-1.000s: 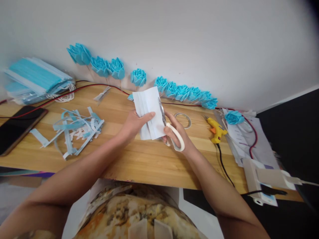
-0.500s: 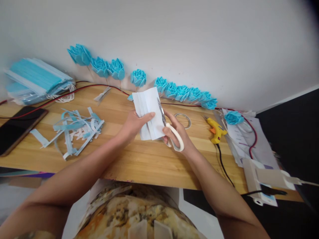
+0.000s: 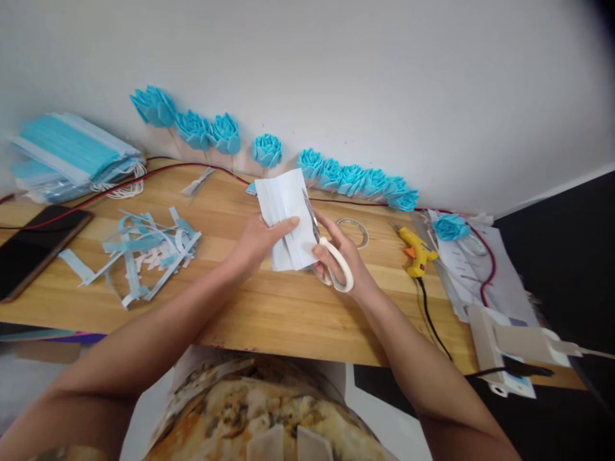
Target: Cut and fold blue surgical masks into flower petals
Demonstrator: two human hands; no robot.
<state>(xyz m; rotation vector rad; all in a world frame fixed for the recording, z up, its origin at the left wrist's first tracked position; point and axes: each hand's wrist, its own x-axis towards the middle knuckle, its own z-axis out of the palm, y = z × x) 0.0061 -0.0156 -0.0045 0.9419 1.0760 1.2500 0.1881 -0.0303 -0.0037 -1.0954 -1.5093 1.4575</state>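
My left hand (image 3: 257, 240) grips a white pleated mask sheet (image 3: 284, 208), thumb across its front, holding it upright above the wooden table (image 3: 269, 307). My right hand (image 3: 343, 253) is closed through the white handles of a pair of scissors (image 3: 331, 259). The metal blades run up along the sheet's right edge, cutting into it.
A heap of cut blue and white strips (image 3: 141, 253) lies left. A stack of blue masks (image 3: 67, 153) and a dark phone (image 3: 36, 246) sit far left. Blue fabric roses (image 3: 353, 179) line the wall. A tape ring (image 3: 353, 229), yellow glue gun (image 3: 417, 250) and papers are right.
The scissors have crept slightly up and left along the sheet's right edge. The left hand and sheet stay almost still.
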